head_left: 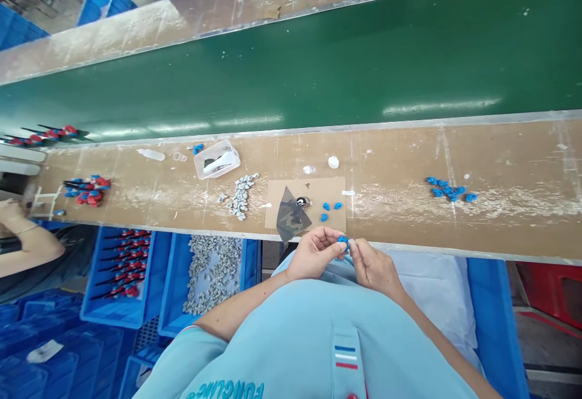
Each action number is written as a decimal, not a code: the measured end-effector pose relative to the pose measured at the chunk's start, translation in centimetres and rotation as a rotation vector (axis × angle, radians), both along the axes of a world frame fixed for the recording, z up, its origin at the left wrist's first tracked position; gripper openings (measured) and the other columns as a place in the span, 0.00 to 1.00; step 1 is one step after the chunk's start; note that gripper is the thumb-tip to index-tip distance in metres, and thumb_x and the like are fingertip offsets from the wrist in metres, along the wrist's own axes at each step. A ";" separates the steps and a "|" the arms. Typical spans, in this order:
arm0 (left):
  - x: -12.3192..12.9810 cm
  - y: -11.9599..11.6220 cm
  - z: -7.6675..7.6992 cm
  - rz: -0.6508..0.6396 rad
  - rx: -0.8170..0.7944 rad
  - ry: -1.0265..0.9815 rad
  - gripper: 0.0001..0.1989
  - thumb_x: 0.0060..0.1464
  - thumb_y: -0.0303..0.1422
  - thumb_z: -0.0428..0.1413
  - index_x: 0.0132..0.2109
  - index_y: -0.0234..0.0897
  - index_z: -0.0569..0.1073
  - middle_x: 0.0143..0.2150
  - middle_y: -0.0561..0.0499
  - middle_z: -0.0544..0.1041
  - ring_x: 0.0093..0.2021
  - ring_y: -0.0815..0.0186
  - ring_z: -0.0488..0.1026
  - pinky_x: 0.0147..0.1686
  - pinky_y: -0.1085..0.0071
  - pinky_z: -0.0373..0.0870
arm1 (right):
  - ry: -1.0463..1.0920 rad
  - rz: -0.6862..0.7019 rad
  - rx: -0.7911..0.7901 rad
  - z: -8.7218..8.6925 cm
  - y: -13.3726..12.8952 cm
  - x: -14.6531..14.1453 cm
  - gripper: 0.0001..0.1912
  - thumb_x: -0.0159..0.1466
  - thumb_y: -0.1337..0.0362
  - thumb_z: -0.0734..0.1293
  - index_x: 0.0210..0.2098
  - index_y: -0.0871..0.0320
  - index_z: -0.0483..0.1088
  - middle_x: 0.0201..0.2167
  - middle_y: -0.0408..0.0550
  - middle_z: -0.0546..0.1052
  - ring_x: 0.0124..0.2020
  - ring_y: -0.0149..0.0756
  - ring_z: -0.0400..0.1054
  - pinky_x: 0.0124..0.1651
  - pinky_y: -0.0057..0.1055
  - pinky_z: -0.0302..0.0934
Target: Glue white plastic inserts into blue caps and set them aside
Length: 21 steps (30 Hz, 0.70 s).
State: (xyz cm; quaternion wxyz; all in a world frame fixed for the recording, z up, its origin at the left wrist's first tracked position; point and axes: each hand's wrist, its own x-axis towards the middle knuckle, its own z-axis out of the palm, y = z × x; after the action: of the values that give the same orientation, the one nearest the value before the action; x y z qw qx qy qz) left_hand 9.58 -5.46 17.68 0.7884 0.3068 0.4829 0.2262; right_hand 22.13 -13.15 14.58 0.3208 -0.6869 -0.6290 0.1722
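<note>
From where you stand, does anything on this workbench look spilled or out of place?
A loose heap of small grey-white parts sits directly on the bench, while more fill the blue crate below, so it looks spilled. A camouflage-patterned sheet also overhangs the bench edge beside the left hand.

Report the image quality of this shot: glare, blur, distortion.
In the head view, white glare streaks lie across the green conveyor belt; the wide lens bows the belt's edges and stretches the blue crates near the corner; the blue part between the left hand and right hand shows no obvious blur.
</note>
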 end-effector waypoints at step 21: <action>0.1 -0.1 -0.2 -0.021 0.015 0.021 0.24 0.31 0.43 0.70 0.32 0.32 0.73 0.25 0.53 0.75 0.23 0.73 0.70 0.27 0.74 0.69 | 0.175 0.010 -0.142 -0.6 -0.4 -0.1 0.24 0.70 0.53 0.46 0.25 0.54 0.62 0.14 0.40 0.66 0.14 0.31 0.60 0.19 0.26 0.48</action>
State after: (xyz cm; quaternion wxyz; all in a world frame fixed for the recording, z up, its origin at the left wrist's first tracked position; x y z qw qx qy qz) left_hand 9.63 -5.58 17.45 0.7832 0.3202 0.4861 0.2185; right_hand 22.04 -13.53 13.99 0.3244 -0.6868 -0.5883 0.2774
